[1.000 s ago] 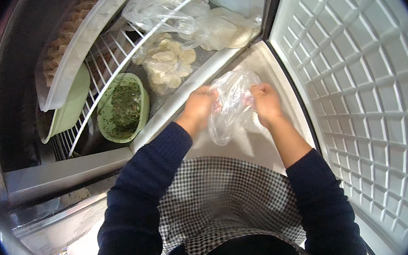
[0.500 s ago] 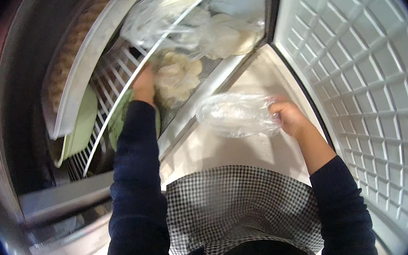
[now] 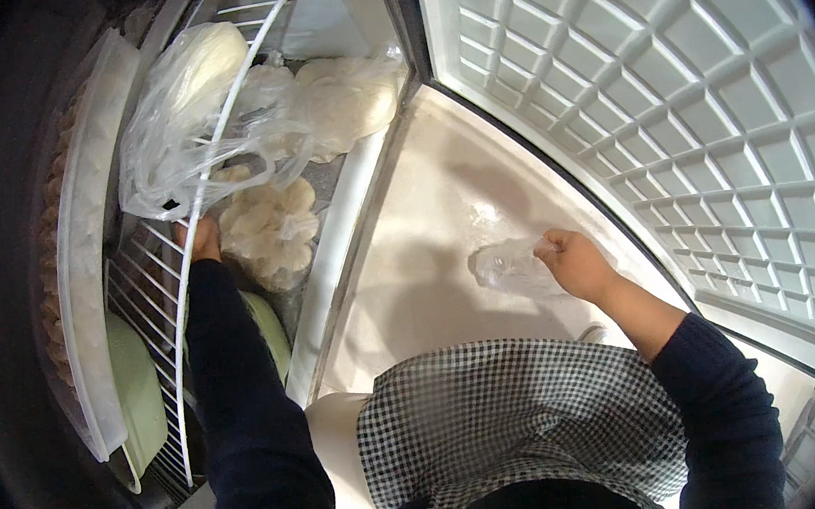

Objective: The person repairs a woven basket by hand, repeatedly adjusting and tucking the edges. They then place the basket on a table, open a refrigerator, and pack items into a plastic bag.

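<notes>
My left hand (image 3: 201, 240) reaches into the open fridge, below a white wire shelf (image 3: 189, 259). Its fingers are hidden past the shelf's front bar. Right beside it lies a clump of pale rounded pieces (image 3: 270, 235), seemingly in clear plastic. Behind that is another bag of pale rounded pieces (image 3: 345, 101). My right hand (image 3: 575, 266), out in front of the fridge, pinches a clear plastic bag (image 3: 510, 267) that hangs over the light floor. Whether anything is in this bag I cannot make out.
On the wire shelf rest a plastic bag with something pale (image 3: 183, 89), a long white tray (image 3: 97, 260) and a green container (image 3: 138, 391). Another green container (image 3: 269, 336) stands below, beside my left forearm. The ribbed white door (image 3: 607, 61) stands wide at the right.
The view has turned, and the fridge contents now appear further left. My left hand stays under the shelf. The bag in my right hand looks more bunched and narrower.
</notes>
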`<action>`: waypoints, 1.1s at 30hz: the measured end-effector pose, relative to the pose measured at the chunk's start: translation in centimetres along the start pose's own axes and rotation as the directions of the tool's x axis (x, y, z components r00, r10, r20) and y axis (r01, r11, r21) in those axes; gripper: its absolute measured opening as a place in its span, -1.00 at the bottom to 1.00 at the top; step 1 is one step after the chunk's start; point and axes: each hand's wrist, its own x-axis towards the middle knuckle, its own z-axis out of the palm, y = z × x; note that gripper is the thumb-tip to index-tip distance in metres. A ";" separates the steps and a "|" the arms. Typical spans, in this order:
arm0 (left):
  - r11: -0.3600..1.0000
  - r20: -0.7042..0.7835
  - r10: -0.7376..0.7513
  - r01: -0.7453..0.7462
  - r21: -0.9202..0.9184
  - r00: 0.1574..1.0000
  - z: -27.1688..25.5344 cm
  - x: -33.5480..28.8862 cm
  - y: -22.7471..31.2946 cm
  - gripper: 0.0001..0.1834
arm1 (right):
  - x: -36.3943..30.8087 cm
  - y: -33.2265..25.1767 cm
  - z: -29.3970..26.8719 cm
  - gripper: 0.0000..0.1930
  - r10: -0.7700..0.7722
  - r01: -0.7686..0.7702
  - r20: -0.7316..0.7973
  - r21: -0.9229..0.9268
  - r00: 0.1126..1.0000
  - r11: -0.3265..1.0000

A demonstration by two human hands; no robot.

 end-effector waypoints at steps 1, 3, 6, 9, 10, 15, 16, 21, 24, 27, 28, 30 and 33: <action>0.998 -0.097 0.020 -0.026 -0.054 0.995 -0.5 -0.2 0.2 -0.57 | 0.2 -0.2 0.1 -0.74 0.011 -0.011 -0.011 -0.024 1.000 1.000; 0.692 -0.024 0.358 -0.248 0.678 0.933 -1.7 -1.0 1.0 -0.70 | 1.2 -1.0 0.5 -0.76 -0.187 0.184 -0.121 -0.031 0.975 0.982; 0.858 -0.116 -0.151 0.071 -0.509 0.982 -4.5 -3.9 2.5 -0.67 | 3.6 -2.7 0.7 -0.73 -0.325 0.332 -0.204 0.002 0.924 0.943; 0.928 -0.113 -0.145 0.096 -0.359 0.983 -7.4 -8.5 5.0 -0.58 | 5.7 -4.7 0.4 -0.74 -0.369 0.401 -0.237 0.101 0.899 0.910; 0.991 -0.167 0.056 -0.034 0.131 0.984 -8.6 -10.0 5.9 -0.51 | 6.1 -5.3 0.3 -0.75 -0.364 0.394 -0.188 0.162 0.912 0.905; 0.699 -0.081 -0.290 0.154 -0.698 0.954 -10.0 -10.4 16.4 -0.59 | 7.8 -7.4 1.7 -0.77 -0.303 0.293 -0.066 0.508 0.951 0.810; 0.618 -0.058 -0.349 0.183 -0.764 0.935 -10.3 -10.0 18.1 -0.61 | 8.6 -7.7 2.1 -0.78 -0.274 0.233 -0.001 0.532 0.962 0.814; 0.441 -0.003 -0.422 0.202 -0.875 0.907 -10.4 -8.4 21.5 -0.67 | 11.9 -5.9 3.7 -0.67 -0.152 0.070 0.071 0.647 0.986 0.759; 0.379 -0.007 -0.420 0.168 -0.910 0.907 -11.4 -8.5 20.4 -0.70 | 13.1 -4.2 3.9 -0.72 -0.205 0.155 -0.007 0.676 0.979 0.720; 0.212 0.049 -0.438 0.156 -0.965 0.898 -13.6 -9.4 19.4 -0.72 | 13.9 -3.8 4.0 -0.69 -0.300 0.293 -0.104 0.652 0.948 0.699; 0.207 0.069 -0.395 0.162 -0.965 0.916 -14.2 -10.3 19.5 -0.73 | 14.2 -3.8 3.8 -0.68 -0.275 0.306 -0.139 0.542 0.951 0.783; 0.220 0.087 -0.334 0.168 -0.961 0.939 -16.3 -12.1 20.6 -0.77 | 14.1 -4.3 3.6 -0.69 -0.300 0.324 -0.129 0.487 0.945 0.811; 0.425 0.080 -0.120 0.124 -0.897 0.990 -19.9 -15.6 23.2 -0.87 | 12.8 -5.4 2.5 -0.71 -0.244 0.234 -0.064 0.586 0.968 0.776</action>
